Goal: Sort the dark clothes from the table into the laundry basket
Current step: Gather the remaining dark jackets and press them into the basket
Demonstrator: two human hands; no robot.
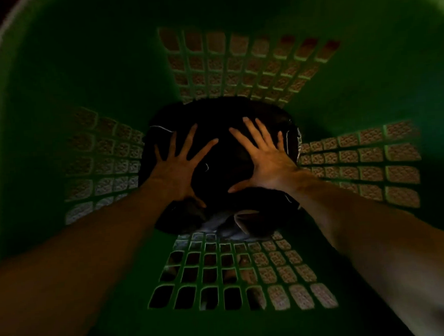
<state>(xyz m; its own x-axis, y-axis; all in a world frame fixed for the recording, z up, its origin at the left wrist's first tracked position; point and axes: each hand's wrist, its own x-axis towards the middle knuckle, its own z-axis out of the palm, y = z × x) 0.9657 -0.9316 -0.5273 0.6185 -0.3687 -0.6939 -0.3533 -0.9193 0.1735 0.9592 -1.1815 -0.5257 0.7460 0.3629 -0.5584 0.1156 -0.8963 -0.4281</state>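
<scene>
**Both palms flat on the dark load at the bottom of the basket**

The left hand [175, 168] lay spread on the dark clothes [223, 165], fingers straight and fanned, gripping nothing. The right hand [264, 160] mirrored it just beside, equally flat and splayed, thumb pointing inward toward the other hand. Neither hand had hold of any fabric; both simply pressed down on the heap. That posture most likely served to pack the load lower so more could fit, though it could equally have been the end of setting a piece down.

The clothes sat as a black mound at the floor of the green laundry basket [366, 86], filling most of the bottom. Thin pale seam lines showed at the mound's left and right edges, and a lighter grey patch [219, 225] peeked out at its near side; whether that was a lining or a separate garment could not be told in the dim light.

Around the pile rose the basket's walls, each pierced by a grid of square openings, through which a speckled floor showed. No tabletop was in view, so how much remained to sort could not be judged.
</scene>
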